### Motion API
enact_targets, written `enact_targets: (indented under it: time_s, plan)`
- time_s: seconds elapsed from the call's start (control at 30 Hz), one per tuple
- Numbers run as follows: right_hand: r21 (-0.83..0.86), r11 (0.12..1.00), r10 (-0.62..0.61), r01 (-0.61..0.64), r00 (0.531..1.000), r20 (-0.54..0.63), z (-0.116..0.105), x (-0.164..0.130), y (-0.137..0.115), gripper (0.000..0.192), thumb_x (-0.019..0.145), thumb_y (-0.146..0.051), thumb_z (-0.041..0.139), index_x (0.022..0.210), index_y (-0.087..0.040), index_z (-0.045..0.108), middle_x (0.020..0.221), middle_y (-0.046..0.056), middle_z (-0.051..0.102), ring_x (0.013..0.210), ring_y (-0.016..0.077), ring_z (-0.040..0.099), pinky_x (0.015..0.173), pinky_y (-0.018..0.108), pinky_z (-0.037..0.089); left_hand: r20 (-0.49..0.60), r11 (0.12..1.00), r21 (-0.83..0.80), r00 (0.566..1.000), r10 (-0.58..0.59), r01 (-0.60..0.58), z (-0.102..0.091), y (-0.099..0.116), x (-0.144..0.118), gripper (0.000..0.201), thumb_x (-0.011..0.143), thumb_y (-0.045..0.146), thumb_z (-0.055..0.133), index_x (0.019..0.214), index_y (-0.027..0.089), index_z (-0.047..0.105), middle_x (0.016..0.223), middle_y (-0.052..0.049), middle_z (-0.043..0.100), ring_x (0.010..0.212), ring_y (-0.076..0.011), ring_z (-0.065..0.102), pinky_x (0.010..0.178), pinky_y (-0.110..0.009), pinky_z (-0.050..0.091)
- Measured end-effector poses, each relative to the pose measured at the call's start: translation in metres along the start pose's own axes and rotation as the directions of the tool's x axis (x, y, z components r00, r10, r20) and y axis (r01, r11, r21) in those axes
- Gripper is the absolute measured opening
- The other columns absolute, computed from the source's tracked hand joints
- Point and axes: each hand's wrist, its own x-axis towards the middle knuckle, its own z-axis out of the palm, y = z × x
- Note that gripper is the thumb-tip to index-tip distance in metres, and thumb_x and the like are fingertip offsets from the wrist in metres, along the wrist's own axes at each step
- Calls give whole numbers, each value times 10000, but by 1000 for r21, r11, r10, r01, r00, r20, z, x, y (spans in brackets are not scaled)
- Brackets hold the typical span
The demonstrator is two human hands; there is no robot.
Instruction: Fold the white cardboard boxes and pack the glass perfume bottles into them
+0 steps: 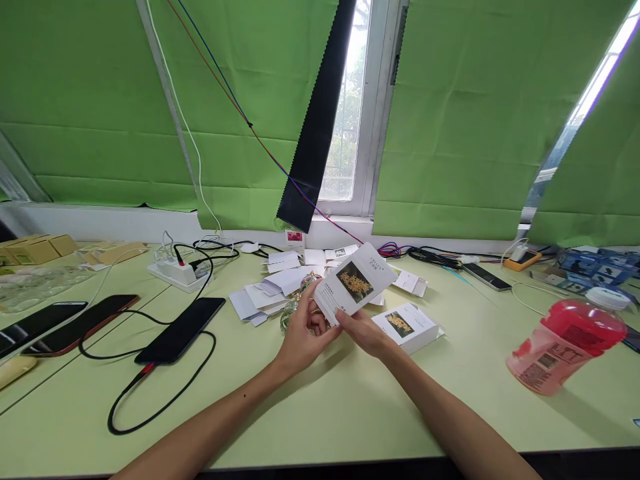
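Note:
Between my two hands a flat white carton (354,280) with a picture of yellow flowers is held up, tilted, over the table. My left hand (305,330) is closed on its left edge, fingers curled behind it. My right hand (367,331) pinches the lower edge, thumb on the printed face. A second white box (409,327) with the same picture lies just right of my right hand, standing out as a full block. Behind my left hand sit shiny glass-like ornaments (289,315), partly hidden by the hand and carton.
Several flattened white cartons (260,297) are spread behind my hands. Phones with cables, one a black phone (181,331), and a white power strip (180,272) lie left. A pink drink bottle (565,343) leans at right. Yellow boxes (37,250) stand far left; cables run along the wall.

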Motion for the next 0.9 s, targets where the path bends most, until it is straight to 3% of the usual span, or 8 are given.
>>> enact_targets:
  time_s: [0.1, 0.23, 0.43, 0.67, 0.9]
  plan:
    - [31, 999, -27, 27, 1000, -7, 3, 1, -6, 633, 705, -640, 878, 1185, -263, 712, 1213, 86, 748, 1197, 296, 657, 1081, 478, 495, -9, 1000, -18, 1000, -19, 19, 0, 0, 0, 964, 788, 365, 850, 1569, 275, 294, 966, -7, 693, 544, -59, 494, 534, -202, 409]
    - [146, 988, -44, 53, 997, -65, 6, 1, -10, 705, 692, -611, 888, 1275, -279, 672, 1193, 74, 757, 1156, 300, 683, 992, 445, 554, -14, 998, -30, 999, -48, 48, 0, -1, 0, 934, 784, 418, 848, 1546, 267, 329, 1043, -42, 706, 523, -59, 494, 511, -213, 412]
    - [223, 967, -82, 122, 980, -179, 9, 1, -17, 676, 719, -508, 863, 1320, -285, 650, 1246, 65, 743, 1208, 315, 662, 988, 454, 564, 9, 999, 0, 999, -38, 38, 0, 1, -1, 901, 816, 450, 815, 1557, 264, 337, 932, -12, 686, 514, -78, 486, 516, -232, 425]
    - [282, 952, -44, 116, 968, -249, 13, 2, -25, 568, 692, -502, 854, 1182, -257, 704, 1260, 80, 732, 1206, 327, 647, 988, 467, 552, 26, 999, 43, 999, -34, 33, 1, 1, -2, 863, 812, 447, 822, 1529, 251, 384, 913, -18, 698, 521, -94, 503, 509, -244, 430]
    - [347, 928, 8, 135, 925, -380, 11, 6, -20, 461, 645, -434, 875, 1028, -233, 717, 1054, 22, 764, 1018, 260, 693, 857, 362, 580, 90, 998, 55, 996, -18, 13, -2, 0, -1, 914, 835, 455, 806, 1598, 284, 333, 914, -18, 671, 536, -100, 493, 515, -249, 421]
